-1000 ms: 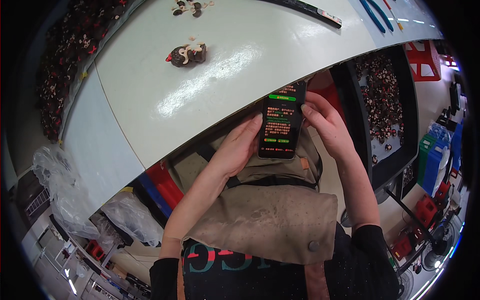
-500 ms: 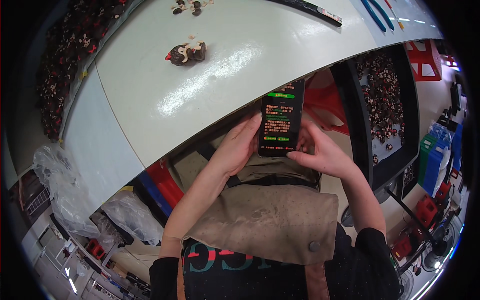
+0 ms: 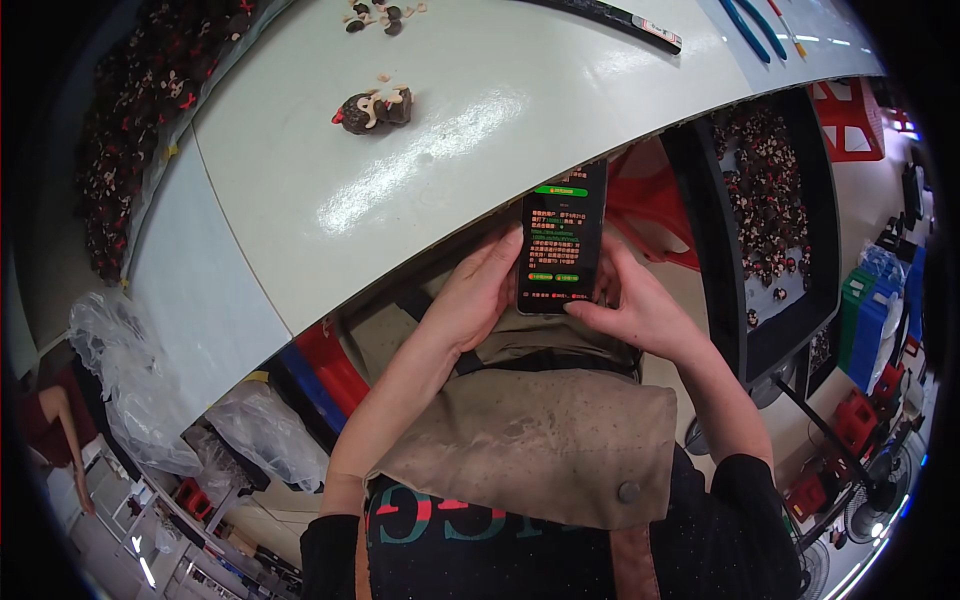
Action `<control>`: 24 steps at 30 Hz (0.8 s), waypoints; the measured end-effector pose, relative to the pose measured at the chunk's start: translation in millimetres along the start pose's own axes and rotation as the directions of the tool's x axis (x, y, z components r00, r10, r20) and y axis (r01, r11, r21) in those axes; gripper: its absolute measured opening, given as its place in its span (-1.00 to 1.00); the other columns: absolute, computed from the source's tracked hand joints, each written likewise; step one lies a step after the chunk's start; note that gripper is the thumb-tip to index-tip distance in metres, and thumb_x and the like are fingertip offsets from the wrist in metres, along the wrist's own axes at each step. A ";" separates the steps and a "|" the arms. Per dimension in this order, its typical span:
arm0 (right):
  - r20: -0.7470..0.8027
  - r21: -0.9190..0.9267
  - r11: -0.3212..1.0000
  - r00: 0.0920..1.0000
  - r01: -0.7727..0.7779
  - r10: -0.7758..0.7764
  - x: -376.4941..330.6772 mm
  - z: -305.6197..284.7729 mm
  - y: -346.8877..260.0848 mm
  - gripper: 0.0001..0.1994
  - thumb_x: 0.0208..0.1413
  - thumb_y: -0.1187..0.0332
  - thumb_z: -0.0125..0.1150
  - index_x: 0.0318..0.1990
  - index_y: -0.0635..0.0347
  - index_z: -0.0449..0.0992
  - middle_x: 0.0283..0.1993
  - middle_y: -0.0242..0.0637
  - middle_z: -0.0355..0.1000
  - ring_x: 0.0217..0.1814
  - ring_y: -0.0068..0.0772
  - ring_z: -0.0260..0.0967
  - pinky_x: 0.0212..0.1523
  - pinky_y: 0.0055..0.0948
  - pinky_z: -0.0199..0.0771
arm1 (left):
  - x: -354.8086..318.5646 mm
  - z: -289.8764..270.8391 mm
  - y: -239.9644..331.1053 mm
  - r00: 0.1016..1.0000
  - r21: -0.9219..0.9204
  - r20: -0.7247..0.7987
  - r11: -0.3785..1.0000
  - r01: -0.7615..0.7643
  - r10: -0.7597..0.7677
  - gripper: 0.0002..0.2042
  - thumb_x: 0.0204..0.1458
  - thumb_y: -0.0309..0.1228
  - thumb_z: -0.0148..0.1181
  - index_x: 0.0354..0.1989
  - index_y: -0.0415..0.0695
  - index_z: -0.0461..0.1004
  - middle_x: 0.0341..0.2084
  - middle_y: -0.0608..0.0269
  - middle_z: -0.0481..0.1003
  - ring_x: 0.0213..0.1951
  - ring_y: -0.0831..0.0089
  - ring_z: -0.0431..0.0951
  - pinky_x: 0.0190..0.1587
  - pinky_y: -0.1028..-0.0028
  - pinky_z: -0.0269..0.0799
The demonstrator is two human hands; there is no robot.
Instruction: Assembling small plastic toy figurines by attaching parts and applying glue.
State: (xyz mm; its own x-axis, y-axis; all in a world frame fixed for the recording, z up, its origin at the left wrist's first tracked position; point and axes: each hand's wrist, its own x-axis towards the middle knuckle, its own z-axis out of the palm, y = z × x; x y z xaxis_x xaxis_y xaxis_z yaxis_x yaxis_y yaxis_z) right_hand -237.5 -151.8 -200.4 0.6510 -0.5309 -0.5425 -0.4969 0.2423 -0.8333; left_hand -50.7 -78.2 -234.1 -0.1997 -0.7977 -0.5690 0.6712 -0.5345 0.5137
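Note:
A black smartphone (image 3: 562, 236) with a lit dark screen is upright in front of my chest, below the edge of the white table (image 3: 480, 130). My left hand (image 3: 470, 297) grips its left side. My right hand (image 3: 640, 310) cups the lower right corner, thumb across the bottom of the screen. A small dark brown toy figure (image 3: 372, 107) with pale and red parts lies on the table, far from both hands.
More small toy pieces (image 3: 380, 14) lie at the table's far edge, and a long black tool (image 3: 620, 17) and blue tools (image 3: 752, 18) at its far right. A dark tray (image 3: 765, 200) of small figures stands to my right. Clear plastic bags (image 3: 150, 400) sit lower left.
My right hand has dropped from the phone's upper right side to its lower right corner, the thumb now across the screen's bottom. The phone and left hand stayed in place.

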 end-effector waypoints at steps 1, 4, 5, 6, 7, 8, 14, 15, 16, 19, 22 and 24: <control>0.004 0.012 1.000 1.000 0.017 -0.017 0.0 -0.1 0.4 -0.28 -0.10 0.41 0.30 0.21 0.33 0.03 -0.33 -0.41 0.33 -0.38 -0.68 0.22 -0.40 -0.65 0.25 | -0.1 -0.2 0.0 1.000 -0.005 0.005 1.000 0.004 -0.004 -0.55 0.25 -0.13 -0.32 0.16 -0.20 0.19 -0.03 0.12 0.40 -0.03 0.35 0.46 0.01 0.33 0.42; 0.006 0.014 0.999 0.999 0.034 -0.034 -0.1 -0.7 4.2 -0.28 -0.10 0.42 0.30 0.21 0.32 0.03 -0.33 -0.41 0.33 -0.38 -0.68 0.23 -0.41 -0.66 0.25 | -1.0 0.5 0.8 1.000 0.010 0.017 1.000 0.000 0.000 -0.56 0.25 -0.13 -0.30 0.15 -0.19 0.20 -0.03 0.14 0.40 -0.03 0.38 0.45 0.00 0.35 0.42; 0.004 0.005 0.999 0.999 0.033 -0.033 -0.2 -1.0 5.2 -0.28 -0.10 0.42 0.30 0.21 0.32 0.03 -0.33 -0.41 0.34 -0.38 -0.68 0.24 -0.42 -0.66 0.25 | -1.0 0.6 0.5 1.000 0.010 0.017 1.000 -0.001 0.001 -0.56 0.25 -0.13 -0.30 0.15 -0.19 0.20 -0.03 0.14 0.40 -0.03 0.38 0.45 0.00 0.35 0.42; 0.005 0.004 0.999 0.999 0.035 -0.035 0.0 -1.3 3.6 -0.28 -0.10 0.42 0.30 0.21 0.32 0.03 -0.33 -0.41 0.34 -0.38 -0.68 0.24 -0.42 -0.66 0.25 | -1.3 1.1 0.3 1.000 -0.011 0.003 1.000 -0.005 0.005 -0.57 0.26 -0.16 -0.30 0.14 -0.20 0.21 -0.04 0.17 0.40 -0.05 0.44 0.45 -0.01 0.41 0.41; 0.004 -0.006 1.000 1.000 0.010 -0.010 0.3 -1.6 1.1 -0.28 -0.12 0.41 0.31 0.19 0.35 0.04 -0.34 -0.34 0.35 -0.37 -0.61 0.27 -0.36 -0.60 0.31 | -1.7 1.7 0.1 1.000 -0.033 -0.012 0.999 -0.009 0.008 -0.58 0.26 -0.18 -0.29 0.12 -0.22 0.22 -0.04 0.20 0.39 -0.07 0.49 0.45 -0.02 0.48 0.40; 0.002 -0.016 1.000 1.000 -0.016 0.016 0.3 -1.8 -0.3 -0.27 -0.14 0.40 0.31 0.18 0.39 0.04 -0.34 -0.28 0.36 -0.35 -0.53 0.30 -0.31 -0.53 0.36 | -2.6 4.3 0.5 1.000 -0.032 -0.013 0.999 -0.010 0.010 -0.58 0.26 -0.18 -0.29 0.12 -0.22 0.22 -0.04 0.20 0.39 -0.07 0.49 0.45 -0.02 0.48 0.40; 0.001 0.046 0.999 1.000 -0.002 0.002 -0.7 -6.7 2.4 -0.33 0.01 0.47 0.19 0.26 0.27 -0.03 -0.27 -0.36 0.36 -0.31 -0.65 0.28 -0.33 -0.63 0.30 | -2.5 4.1 -0.9 0.999 -0.046 -0.013 0.999 -0.030 0.029 -0.59 0.25 -0.18 -0.26 0.15 -0.18 0.20 -0.02 0.18 0.40 -0.02 0.44 0.43 0.07 0.38 0.34; 0.001 0.045 0.999 1.000 0.000 0.000 -0.2 -5.5 5.0 -0.33 0.01 0.47 0.19 0.26 0.27 -0.03 -0.27 -0.36 0.36 -0.31 -0.65 0.28 -0.33 -0.63 0.30 | -1.7 3.6 -1.8 1.000 -0.061 -0.014 0.998 -0.026 0.025 -0.59 0.25 -0.19 -0.25 0.15 -0.18 0.20 -0.02 0.18 0.40 -0.01 0.43 0.42 0.07 0.37 0.34; -0.075 0.151 0.985 0.995 0.082 -0.071 0.5 -2.6 10.5 -0.35 0.06 0.47 0.13 0.27 0.26 -0.05 -0.24 -0.35 0.35 -0.27 -0.65 0.27 -0.27 -0.63 0.29 | -1.0 3.6 -2.2 1.000 -0.076 -0.015 0.997 -0.021 0.020 -0.60 0.25 -0.20 -0.25 0.15 -0.18 0.20 -0.01 0.18 0.39 0.00 0.43 0.42 0.07 0.37 0.34; -0.168 0.240 0.952 0.974 0.190 -0.152 -1.4 -0.5 11.0 -0.40 0.15 0.45 0.02 0.30 0.23 -0.08 -0.20 -0.35 0.33 -0.22 -0.66 0.24 -0.18 -0.64 0.27 | -0.3 6.0 -0.2 1.000 -0.116 -0.008 0.993 -0.028 0.027 -0.60 0.26 -0.21 -0.26 0.16 -0.18 0.19 0.00 0.18 0.39 0.01 0.41 0.42 0.07 0.36 0.34; -0.184 0.229 0.951 0.969 0.207 -0.166 -3.4 0.4 14.2 -0.44 0.19 0.41 -0.05 0.32 0.20 -0.08 -0.19 -0.36 0.32 -0.19 -0.67 0.22 -0.15 -0.65 0.25 | 1.6 6.0 -1.2 0.999 -0.111 -0.034 0.993 -0.031 0.028 -0.60 0.26 -0.22 -0.26 0.16 -0.18 0.19 0.01 0.17 0.38 0.01 0.40 0.42 0.07 0.34 0.34; -0.188 0.228 0.952 0.968 0.205 -0.164 -2.9 1.1 18.2 -0.45 0.20 0.40 -0.07 0.32 0.19 -0.08 -0.18 -0.36 0.32 -0.19 -0.67 0.22 -0.16 -0.65 0.25 | 1.7 5.5 -0.9 0.999 -0.114 -0.029 0.993 -0.024 0.020 -0.61 0.26 -0.22 -0.26 0.17 -0.17 0.19 0.01 0.17 0.38 0.01 0.40 0.42 0.07 0.34 0.34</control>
State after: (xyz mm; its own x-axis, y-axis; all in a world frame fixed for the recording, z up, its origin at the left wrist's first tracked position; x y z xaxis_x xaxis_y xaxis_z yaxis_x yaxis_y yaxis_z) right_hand -247.8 -144.9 -214.1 0.6045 -0.7062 -0.3686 -0.2086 0.3063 -0.9288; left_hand -55.6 -80.6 -232.0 -0.1651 -0.7999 -0.5769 0.7525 -0.4803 0.4506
